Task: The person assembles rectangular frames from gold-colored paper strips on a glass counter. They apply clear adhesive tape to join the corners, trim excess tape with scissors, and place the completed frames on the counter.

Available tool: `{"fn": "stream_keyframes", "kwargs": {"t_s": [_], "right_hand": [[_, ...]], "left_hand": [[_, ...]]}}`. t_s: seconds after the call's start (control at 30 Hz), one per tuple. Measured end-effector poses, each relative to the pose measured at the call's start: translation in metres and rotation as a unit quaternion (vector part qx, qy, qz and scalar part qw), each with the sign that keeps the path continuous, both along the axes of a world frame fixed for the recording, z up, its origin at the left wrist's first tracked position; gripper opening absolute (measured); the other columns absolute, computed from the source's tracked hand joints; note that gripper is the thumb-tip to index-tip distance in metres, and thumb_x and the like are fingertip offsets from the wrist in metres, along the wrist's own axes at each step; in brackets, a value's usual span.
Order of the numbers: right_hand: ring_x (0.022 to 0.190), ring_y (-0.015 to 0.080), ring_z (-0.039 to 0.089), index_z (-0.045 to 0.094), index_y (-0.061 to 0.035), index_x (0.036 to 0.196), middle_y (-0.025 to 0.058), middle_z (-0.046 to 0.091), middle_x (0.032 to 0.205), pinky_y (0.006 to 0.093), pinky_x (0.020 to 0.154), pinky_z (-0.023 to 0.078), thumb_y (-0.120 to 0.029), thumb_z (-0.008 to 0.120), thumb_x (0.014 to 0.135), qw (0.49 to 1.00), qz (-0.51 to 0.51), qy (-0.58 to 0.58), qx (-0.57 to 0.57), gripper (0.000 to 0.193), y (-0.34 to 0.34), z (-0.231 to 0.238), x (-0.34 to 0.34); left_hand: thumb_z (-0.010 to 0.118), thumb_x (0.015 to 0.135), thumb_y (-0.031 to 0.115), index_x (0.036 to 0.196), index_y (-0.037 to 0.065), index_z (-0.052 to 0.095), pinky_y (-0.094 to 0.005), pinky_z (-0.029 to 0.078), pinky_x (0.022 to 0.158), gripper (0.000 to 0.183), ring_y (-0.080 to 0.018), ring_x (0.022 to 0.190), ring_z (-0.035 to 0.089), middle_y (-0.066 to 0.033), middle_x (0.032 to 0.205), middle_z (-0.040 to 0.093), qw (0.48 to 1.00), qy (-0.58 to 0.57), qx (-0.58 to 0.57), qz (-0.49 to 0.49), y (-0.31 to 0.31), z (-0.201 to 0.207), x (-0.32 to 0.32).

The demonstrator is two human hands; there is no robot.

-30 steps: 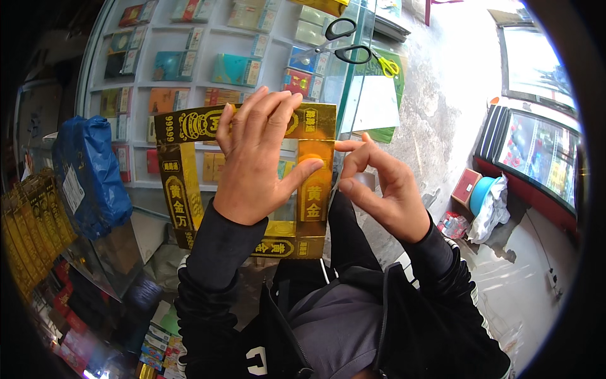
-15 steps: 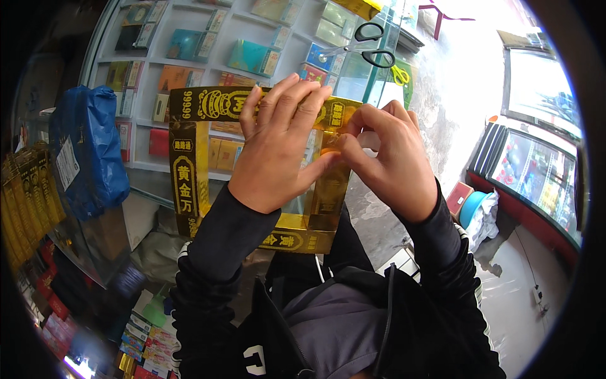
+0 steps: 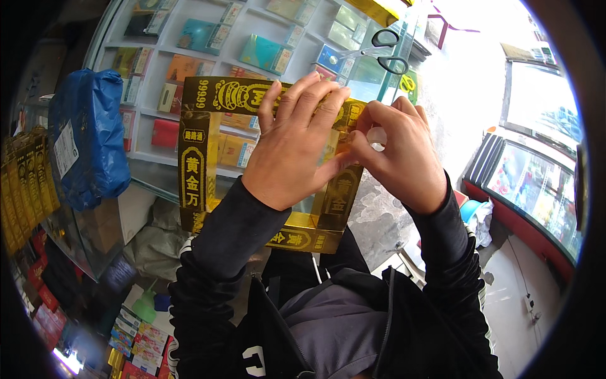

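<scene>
A square frame of gold-and-black printed cardboard strips (image 3: 193,164) is held flat in front of me, its middle open and see-through. My left hand (image 3: 293,142) lies across it, fingers bent over the far strip and thumb stretched to the far right corner. At that corner my right hand (image 3: 401,155) pinches thumb and forefinger together, close to my left thumb tip. Something pale and rounded shows in the gap of the right hand's fingers; its kind is unclear. Fingers hide most of the corner.
Beyond the frame stands a glass display case (image 3: 189,19) with small boxes in compartments. Black-handled scissors (image 3: 392,64) rest on its glass near the right end. A blue plastic-wrapped package (image 3: 91,139) sits at left, beside gold strips (image 3: 28,189). A glass-fronted cabinet (image 3: 536,189) is at far right.
The view has shifted slightly, so frame and hands appear a little farther right. Both hands keep nearly the same grip at the corner, the right fingers still pinched.
</scene>
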State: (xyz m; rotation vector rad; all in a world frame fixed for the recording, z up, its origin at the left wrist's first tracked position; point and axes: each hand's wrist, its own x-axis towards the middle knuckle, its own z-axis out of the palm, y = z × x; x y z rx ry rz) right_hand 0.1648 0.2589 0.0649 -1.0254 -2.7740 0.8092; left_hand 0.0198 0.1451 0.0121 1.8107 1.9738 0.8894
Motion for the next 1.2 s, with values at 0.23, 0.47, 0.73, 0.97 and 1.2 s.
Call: {"fn": "stream_keyframes", "kwargs": {"t_s": [0.23,0.47,0.73,0.97,1.2], "right_hand": [[0.08,0.0302,0.057,0.064,-0.0063,0.076,0.008,0.068,0.076,0.041,0.081,0.039,-0.021,0.067,0.08,1.0,0.004,-0.016,0.018,0.015,0.0,-0.002,-0.002],[0.084,0.0292,0.058,0.061,-0.0066,0.088,0.0069,0.07,0.08,0.0415,0.085,0.04,-0.019,0.071,0.08,0.997,0.014,-0.045,0.062,0.017,-0.005,0.002,-0.002],[0.096,0.0285,0.06,0.055,-0.0055,0.109,0.008,0.071,0.095,0.0412,0.095,0.039,-0.018,0.077,0.08,0.997,-0.024,-0.004,0.071,0.039,-0.011,0.001,0.006],[0.107,0.03,0.057,0.06,-0.0081,0.114,0.0059,0.069,0.106,0.0429,0.098,0.039,-0.012,0.079,0.08,0.99,0.049,0.129,0.03,0.04,-0.002,0.0,0.04],[0.102,0.0253,0.057,0.064,-0.0151,0.108,-0.0005,0.068,0.094,0.0397,0.095,0.04,-0.016,0.079,0.08,0.987,0.075,0.111,0.085,0.032,0.007,-0.012,0.06]], "left_hand": [[0.082,0.079,0.04,0.146,0.01,0.047,-0.0532,0.016,0.12,0.081,-0.0256,0.145,0.035,-0.0072,0.145,0.046,1.0,0.024,-0.001,-0.003,0.0,0.001,0.0],[0.082,0.079,0.039,0.146,0.01,0.046,-0.0535,0.017,0.12,0.081,-0.0253,0.145,0.035,-0.0069,0.145,0.046,1.0,0.031,-0.005,-0.002,0.0,0.001,0.0],[0.082,0.078,0.037,0.135,0.019,0.053,-0.0554,0.016,0.118,0.066,-0.0279,0.145,0.035,-0.0064,0.146,0.046,1.0,0.005,-0.003,-0.002,0.001,0.002,0.001],[0.081,0.081,0.037,0.107,0.025,0.064,-0.0601,0.014,0.117,0.033,-0.0336,0.146,0.032,-0.006,0.147,0.047,1.0,0.014,-0.012,-0.02,0.001,0.004,0.001],[0.077,0.083,0.047,0.105,0.024,0.065,-0.057,0.012,0.118,0.034,-0.0316,0.143,0.034,-0.0036,0.146,0.048,0.999,0.026,-0.035,-0.024,0.003,0.008,-0.002]]}}
